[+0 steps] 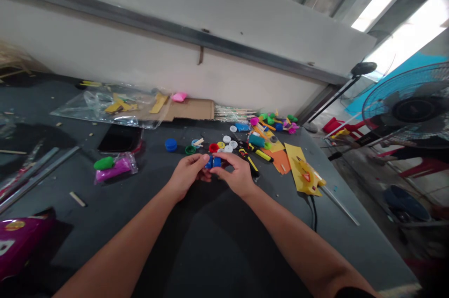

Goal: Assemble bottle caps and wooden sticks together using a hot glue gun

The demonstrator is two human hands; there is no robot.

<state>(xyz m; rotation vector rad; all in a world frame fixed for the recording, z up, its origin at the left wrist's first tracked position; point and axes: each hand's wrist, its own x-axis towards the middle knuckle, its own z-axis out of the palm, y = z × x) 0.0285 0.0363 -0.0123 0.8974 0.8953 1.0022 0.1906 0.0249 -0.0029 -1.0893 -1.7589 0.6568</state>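
Both my hands meet over the middle of the dark table (196,242). My left hand (187,174) and my right hand (236,174) pinch a small blue piece (213,162) between thumbs and fingers; it looks like two blue bottle caps held side by side. Just beyond my fingers lie several loose bottle caps: a blue cap (170,144), a green cap (190,149), a red cap (213,148) and white caps (229,143).
A black and yellow tool (249,160) lies by my right hand, with yellow and orange paper (301,171) further right. Green and purple clay in a bag (114,167), a black phone (119,138) and plastic bags (112,106) sit left. A standing fan (410,106) is beyond the table's right edge.
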